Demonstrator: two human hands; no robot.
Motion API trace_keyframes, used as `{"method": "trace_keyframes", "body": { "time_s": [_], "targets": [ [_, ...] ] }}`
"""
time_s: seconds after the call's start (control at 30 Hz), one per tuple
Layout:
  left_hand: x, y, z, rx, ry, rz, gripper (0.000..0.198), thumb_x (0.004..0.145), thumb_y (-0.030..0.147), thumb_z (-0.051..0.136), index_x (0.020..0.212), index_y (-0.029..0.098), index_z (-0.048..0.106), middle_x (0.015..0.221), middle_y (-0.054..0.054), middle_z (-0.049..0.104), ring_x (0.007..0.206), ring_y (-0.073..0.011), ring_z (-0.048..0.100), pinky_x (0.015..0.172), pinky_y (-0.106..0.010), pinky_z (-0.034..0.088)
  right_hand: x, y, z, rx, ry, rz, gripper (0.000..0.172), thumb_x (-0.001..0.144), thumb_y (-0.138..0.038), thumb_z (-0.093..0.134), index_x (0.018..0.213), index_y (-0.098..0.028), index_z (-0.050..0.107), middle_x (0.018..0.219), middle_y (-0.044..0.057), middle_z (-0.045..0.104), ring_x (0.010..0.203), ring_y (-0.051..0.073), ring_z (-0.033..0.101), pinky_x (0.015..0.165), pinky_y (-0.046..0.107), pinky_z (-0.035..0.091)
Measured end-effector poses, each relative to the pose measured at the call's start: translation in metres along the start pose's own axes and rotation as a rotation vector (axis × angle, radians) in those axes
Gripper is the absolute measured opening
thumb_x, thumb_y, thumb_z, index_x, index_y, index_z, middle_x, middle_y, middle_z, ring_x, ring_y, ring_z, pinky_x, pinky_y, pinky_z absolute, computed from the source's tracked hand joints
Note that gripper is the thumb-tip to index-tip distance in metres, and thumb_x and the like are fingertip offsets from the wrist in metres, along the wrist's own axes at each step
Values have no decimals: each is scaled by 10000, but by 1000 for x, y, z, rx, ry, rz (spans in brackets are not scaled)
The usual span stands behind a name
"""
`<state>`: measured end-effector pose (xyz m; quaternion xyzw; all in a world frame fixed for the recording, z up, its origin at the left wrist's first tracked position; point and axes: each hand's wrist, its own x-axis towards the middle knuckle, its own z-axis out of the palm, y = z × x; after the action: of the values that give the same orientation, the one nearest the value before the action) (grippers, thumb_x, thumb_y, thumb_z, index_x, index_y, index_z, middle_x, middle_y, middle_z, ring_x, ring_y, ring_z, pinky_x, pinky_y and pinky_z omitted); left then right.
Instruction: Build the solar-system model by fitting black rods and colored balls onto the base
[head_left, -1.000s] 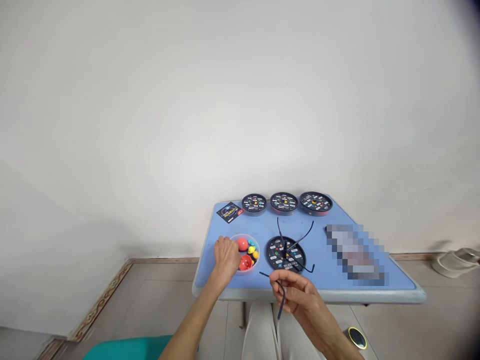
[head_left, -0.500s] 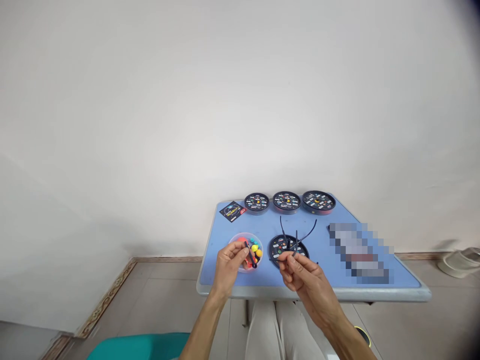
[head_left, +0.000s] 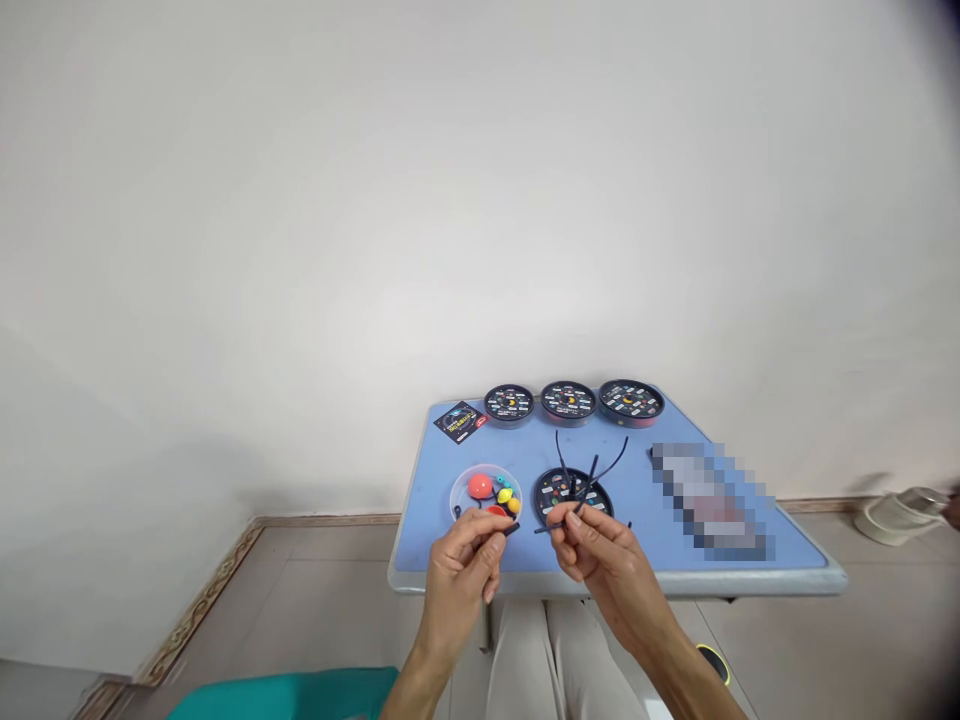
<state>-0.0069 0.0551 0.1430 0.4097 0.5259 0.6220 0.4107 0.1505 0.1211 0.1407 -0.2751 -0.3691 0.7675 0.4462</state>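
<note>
Between thumb and fingers, my left hand (head_left: 466,562) pinches a short black rod (head_left: 511,528), at the near edge of a clear round tub (head_left: 454,488). Inside the tub lie a red ball (head_left: 480,486), yellow pieces (head_left: 505,495) and small teal ones. My right hand (head_left: 596,545) grips a black frame with several thin arms (head_left: 615,460), some straight and some curved, fanning upward. Behind the frame, a round black lid (head_left: 553,490) with a printed planet pattern rests on the table. The fingers hide the frame's lower part.
Three round tubs with black printed lids (head_left: 509,403), (head_left: 568,402), (head_left: 631,401) stand along the back of the blue table (head_left: 480,440). Left of them lies a black printed card (head_left: 460,422). A blurred-out object (head_left: 709,500) occupies the right side. A teal stool (head_left: 285,695) is at lower left.
My left hand has come down and toward my right hand, turning the black rod to point rightward and uncovering more of the tub. My right hand still holds the frame, slightly tilted.
</note>
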Motion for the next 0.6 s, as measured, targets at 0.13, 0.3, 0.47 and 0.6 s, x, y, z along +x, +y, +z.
{"method": "trace_keyframes", "body": {
  "time_s": [0.13,0.3,0.47,0.6],
  "targets": [
    [-4,0,1,41,59,22,271,713,421,737,850,187,725,823,-16,597,440,-34,404,370,-191,335,0,0,1,9,-4,-12,332,692,-459,777,768,-149,688,636,13,542,532,98,420,480,240,289],
    [-3,-1,2,5,165,-57,369,726,512,705,899,187,718,582,40,484,435,-42,337,383,-164,264,-6,0,2,31,-65,46,326,705,-447,769,707,-143,650,576,-6,504,500,76,369,452,216,240],
    [9,4,11,28,118,-89,439,695,525,717,936,158,725,562,34,493,437,-37,310,392,-163,224,-14,6,3,99,-160,184,320,716,-413,750,652,-130,616,517,-29,461,432,39,288,406,195,154],
    [17,8,17,84,-84,-100,445,703,495,716,970,139,719,531,48,463,419,-37,288,376,-168,217,-19,8,2,97,-201,315,323,660,-380,762,590,-124,579,477,-39,447,383,12,246,378,181,75]
  ]
}}
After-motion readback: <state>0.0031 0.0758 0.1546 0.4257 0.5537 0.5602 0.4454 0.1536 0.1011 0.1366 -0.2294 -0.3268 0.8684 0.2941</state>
